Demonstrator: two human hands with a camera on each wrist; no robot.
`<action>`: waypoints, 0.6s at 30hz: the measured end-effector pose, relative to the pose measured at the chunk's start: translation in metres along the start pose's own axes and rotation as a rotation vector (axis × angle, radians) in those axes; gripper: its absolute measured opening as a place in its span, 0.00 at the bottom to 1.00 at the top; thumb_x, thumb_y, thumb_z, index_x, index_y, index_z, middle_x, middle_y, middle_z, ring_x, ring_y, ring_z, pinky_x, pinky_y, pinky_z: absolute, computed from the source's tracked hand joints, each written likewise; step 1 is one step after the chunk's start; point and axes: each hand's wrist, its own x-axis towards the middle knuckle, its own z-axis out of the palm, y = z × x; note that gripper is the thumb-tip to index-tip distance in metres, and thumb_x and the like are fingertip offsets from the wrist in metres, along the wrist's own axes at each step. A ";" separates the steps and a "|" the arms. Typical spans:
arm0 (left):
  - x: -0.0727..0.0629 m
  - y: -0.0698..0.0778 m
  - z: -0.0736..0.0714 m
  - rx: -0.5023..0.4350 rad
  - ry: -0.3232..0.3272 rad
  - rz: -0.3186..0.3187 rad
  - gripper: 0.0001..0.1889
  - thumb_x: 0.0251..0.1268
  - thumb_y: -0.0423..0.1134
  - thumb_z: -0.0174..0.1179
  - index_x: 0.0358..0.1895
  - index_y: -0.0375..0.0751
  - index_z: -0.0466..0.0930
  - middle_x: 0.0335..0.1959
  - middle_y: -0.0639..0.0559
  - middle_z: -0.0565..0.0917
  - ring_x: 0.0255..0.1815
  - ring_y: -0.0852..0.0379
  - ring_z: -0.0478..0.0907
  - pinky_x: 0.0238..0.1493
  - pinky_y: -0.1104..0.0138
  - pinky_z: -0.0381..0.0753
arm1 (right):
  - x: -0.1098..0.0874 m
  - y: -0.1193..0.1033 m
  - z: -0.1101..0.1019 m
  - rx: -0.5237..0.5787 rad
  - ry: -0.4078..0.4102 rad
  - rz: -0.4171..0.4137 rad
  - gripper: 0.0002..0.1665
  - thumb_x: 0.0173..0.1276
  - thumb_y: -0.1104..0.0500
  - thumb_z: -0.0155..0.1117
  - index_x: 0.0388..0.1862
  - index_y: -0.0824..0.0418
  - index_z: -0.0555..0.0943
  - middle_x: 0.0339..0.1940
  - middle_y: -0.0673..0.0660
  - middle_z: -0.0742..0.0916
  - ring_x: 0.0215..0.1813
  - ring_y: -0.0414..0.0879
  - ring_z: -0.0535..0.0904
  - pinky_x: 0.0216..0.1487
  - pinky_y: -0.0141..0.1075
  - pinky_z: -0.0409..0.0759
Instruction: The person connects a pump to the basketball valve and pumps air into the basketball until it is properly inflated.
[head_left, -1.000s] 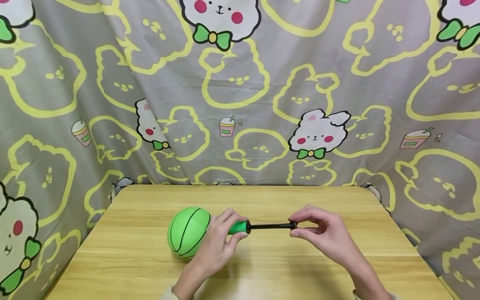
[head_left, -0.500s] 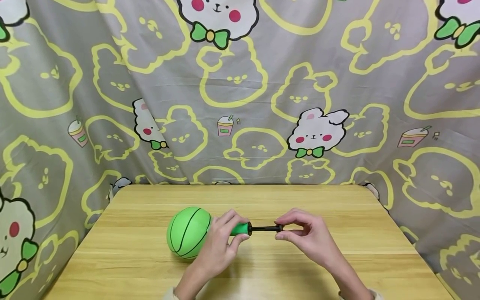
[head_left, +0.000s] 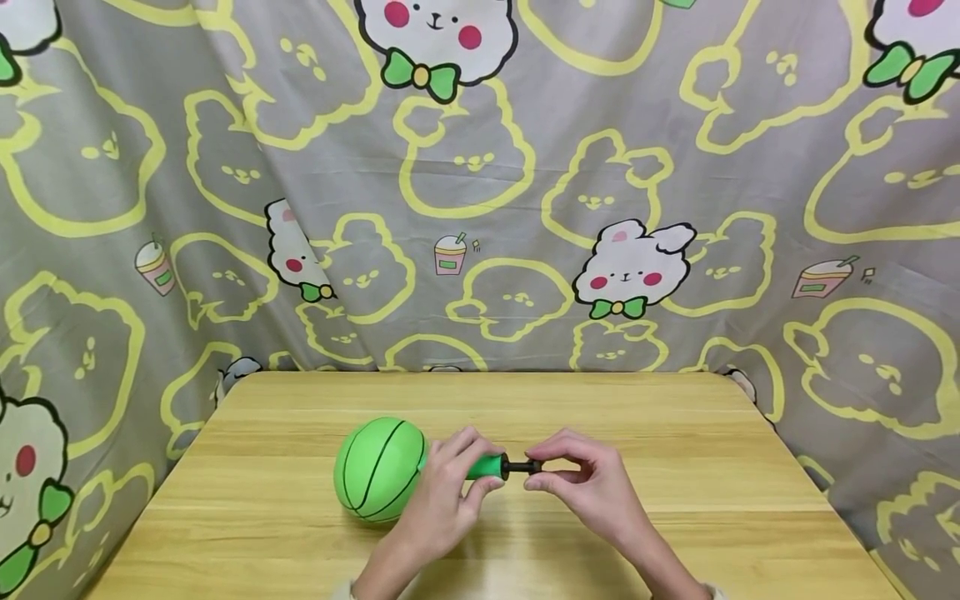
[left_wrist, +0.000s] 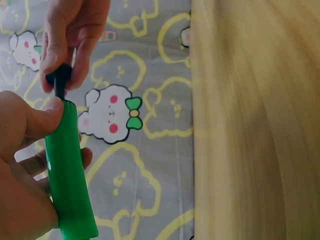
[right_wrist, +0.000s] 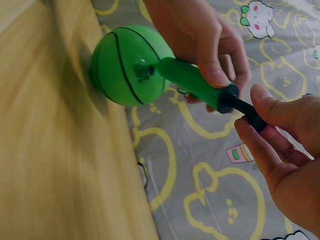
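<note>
My left hand [head_left: 450, 492] grips the green barrel of a small hand pump [left_wrist: 70, 175], held level over the table. The pump's front end meets a green ball with black basketball lines [head_left: 378, 471], seen best in the right wrist view, where the ball [right_wrist: 130, 65] sits against the pump's tip. Between thumb and fingers, my right hand [head_left: 588, 483] pinches the black knob at the end of the pump rod. A short length of black rod [right_wrist: 242, 106] shows between barrel and knob. The left hand hides part of the barrel in the head view.
A wooden table [head_left: 300, 550] lies under the hands and ball. Behind it and at both sides hangs a grey curtain [head_left: 510, 192] printed with yellow outlines and white rabbits.
My right hand has moved left, pushing the black rod further into the barrel, so less of it shows. The left hand and ball have stayed nearly in place.
</note>
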 end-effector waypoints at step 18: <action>0.000 -0.002 -0.008 -0.002 -0.033 -0.028 0.13 0.61 0.40 0.72 0.47 0.49 0.83 0.42 0.65 0.78 0.41 0.68 0.77 0.50 0.58 0.70 | 0.003 -0.006 -0.006 -0.004 -0.078 0.047 0.15 0.62 0.70 0.76 0.47 0.62 0.87 0.46 0.60 0.86 0.50 0.52 0.86 0.44 0.45 0.86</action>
